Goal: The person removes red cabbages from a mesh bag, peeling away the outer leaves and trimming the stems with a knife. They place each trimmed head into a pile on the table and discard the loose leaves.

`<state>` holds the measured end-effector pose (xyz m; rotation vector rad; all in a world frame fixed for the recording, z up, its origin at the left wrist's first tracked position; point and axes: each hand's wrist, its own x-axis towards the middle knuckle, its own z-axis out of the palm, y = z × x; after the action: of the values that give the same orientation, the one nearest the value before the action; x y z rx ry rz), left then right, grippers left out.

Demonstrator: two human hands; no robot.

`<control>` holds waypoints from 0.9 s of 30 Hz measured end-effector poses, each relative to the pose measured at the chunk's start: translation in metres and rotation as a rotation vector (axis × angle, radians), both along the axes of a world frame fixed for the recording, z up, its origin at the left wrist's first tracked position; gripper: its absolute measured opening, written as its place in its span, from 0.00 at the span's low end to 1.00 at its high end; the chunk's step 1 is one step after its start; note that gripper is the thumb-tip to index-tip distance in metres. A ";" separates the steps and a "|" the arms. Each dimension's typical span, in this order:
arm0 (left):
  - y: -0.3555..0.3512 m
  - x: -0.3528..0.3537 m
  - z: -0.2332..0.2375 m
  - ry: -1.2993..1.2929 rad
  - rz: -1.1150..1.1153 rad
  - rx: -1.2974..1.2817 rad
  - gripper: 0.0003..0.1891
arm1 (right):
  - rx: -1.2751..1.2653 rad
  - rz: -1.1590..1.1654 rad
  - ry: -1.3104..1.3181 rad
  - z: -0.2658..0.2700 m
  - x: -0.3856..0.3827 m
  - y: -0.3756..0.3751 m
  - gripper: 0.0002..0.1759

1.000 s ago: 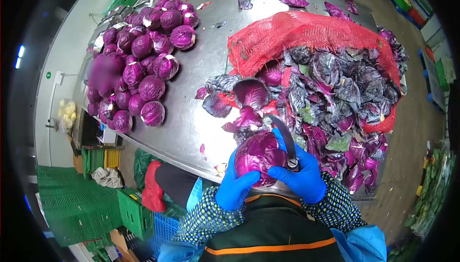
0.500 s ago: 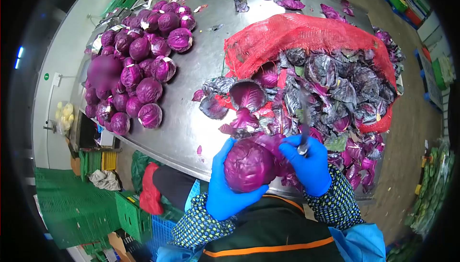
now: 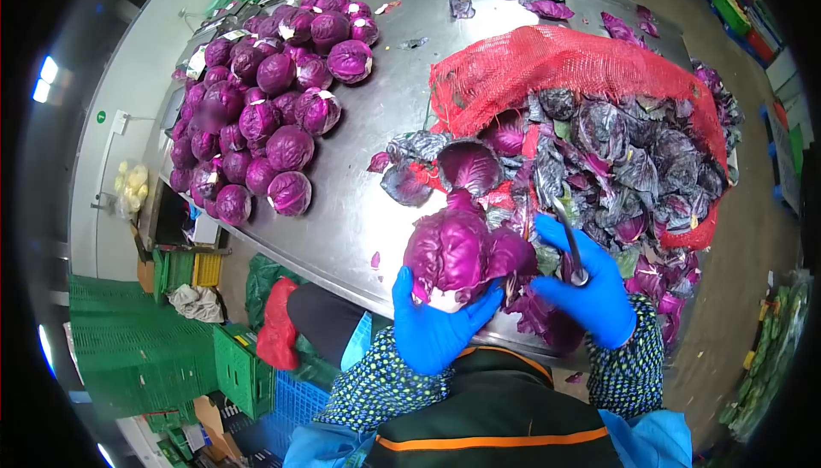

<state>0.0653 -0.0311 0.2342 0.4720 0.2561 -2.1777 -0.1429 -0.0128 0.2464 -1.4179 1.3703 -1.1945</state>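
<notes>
My left hand (image 3: 438, 331), in a blue glove, cups a red cabbage (image 3: 445, 250) from below, its pale cut base turned toward me. An outer leaf (image 3: 511, 254) stands away from the head on its right side. My right hand (image 3: 594, 288), also gloved in blue, has a knife (image 3: 568, 237) tucked in its grip, the blade pointing away from me. The thumb side of that hand is close to loose purple leaves (image 3: 539, 310) beside the cabbage. Below the knife lie more stripped leaves.
A pile of red cabbages (image 3: 275, 74) covers the left of the metal table (image 3: 359, 160). On the right, a red mesh sack (image 3: 564, 62) lies spread around dark trimmed leaves (image 3: 633, 147). Green crates (image 3: 244, 370) stand on the floor at lower left.
The cabbage has been turned in my left hand, so its pale base now shows and an outer leaf sticks out. My right hand has moved right, away from the cabbage, with the knife.
</notes>
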 end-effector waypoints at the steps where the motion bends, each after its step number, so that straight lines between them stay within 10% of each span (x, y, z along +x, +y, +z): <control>1: -0.002 -0.001 -0.001 -0.003 -0.008 -0.006 0.41 | -0.129 0.066 -0.061 0.017 0.013 -0.009 0.31; 8: -0.016 -0.008 0.003 0.334 -0.092 0.036 0.44 | -0.380 0.277 0.399 -0.004 0.031 -0.007 0.15; 11: -0.027 -0.010 0.010 0.294 0.084 0.254 0.44 | 0.196 0.715 -0.440 -0.004 0.011 0.020 0.15; 13: -0.030 -0.010 0.013 0.247 0.061 0.229 0.43 | 0.527 0.354 -0.341 0.004 -0.007 0.018 0.19; 15: -0.028 -0.010 0.012 0.189 0.017 0.208 0.42 | 0.004 -0.152 0.405 -0.019 -0.003 0.009 0.23; 19: -0.020 -0.023 -0.007 0.145 0.072 0.001 0.39 | -0.122 0.043 0.080 0.026 0.049 -0.021 0.24; 21: -0.018 -0.017 -0.016 0.606 0.055 -0.045 0.38 | -0.218 -0.016 0.225 0.020 0.067 -0.041 0.16; 23: -0.027 -0.009 -0.023 0.506 0.069 -0.108 0.35 | -0.159 0.020 0.164 -0.003 0.080 -0.042 0.09; 25: -0.028 0.002 -0.025 -0.248 0.144 -0.160 0.32 | 0.087 0.216 0.017 -0.026 0.084 -0.024 0.09; 27: -0.040 0.032 -0.063 -0.237 0.335 -0.106 0.28 | 0.287 0.384 -0.119 -0.003 0.075 -0.003 0.06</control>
<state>0.0974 -0.0710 0.1715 0.5772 0.0816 -1.7817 -0.0677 -0.0155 0.2430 -1.3068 1.0760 -0.7844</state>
